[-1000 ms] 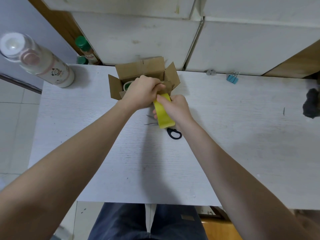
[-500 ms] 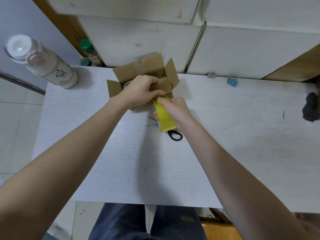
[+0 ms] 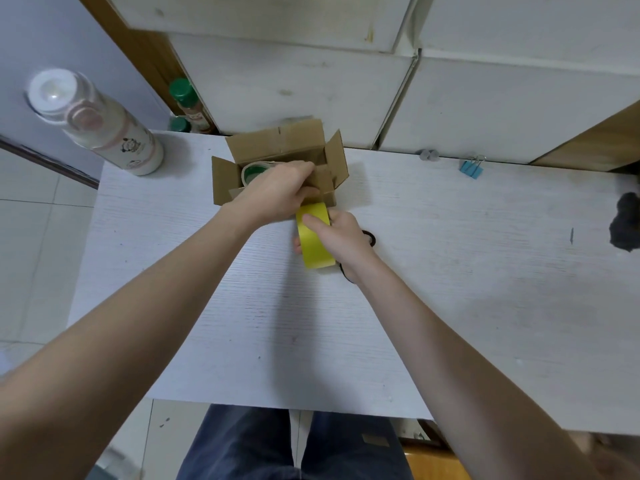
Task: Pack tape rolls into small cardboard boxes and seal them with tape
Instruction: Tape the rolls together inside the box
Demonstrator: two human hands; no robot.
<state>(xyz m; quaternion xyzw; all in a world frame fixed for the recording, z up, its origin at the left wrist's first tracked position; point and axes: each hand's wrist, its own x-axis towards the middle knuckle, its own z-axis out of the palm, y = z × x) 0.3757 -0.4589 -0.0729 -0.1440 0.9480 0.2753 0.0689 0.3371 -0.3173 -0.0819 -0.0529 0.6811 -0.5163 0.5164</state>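
A small brown cardboard box stands at the far edge of the white table, its far and side flaps up. A green tape roll lies inside it on the left. My left hand lies over the box's near flap, fingers reaching across it. My right hand grips a yellow tape roll right in front of the box, thumb on its outer face. The roll's upper end meets the box's near side under my left fingers.
Black-handled scissors lie under my right hand. A white bottle stands at the table's far left corner. A blue binder clip sits at the back right, a black object at the right edge. White cabinets rise behind.
My left fingers have spread farther over the near flap. The green roll inside the box shows more. My right hand still holds the yellow roll at the box's near side.
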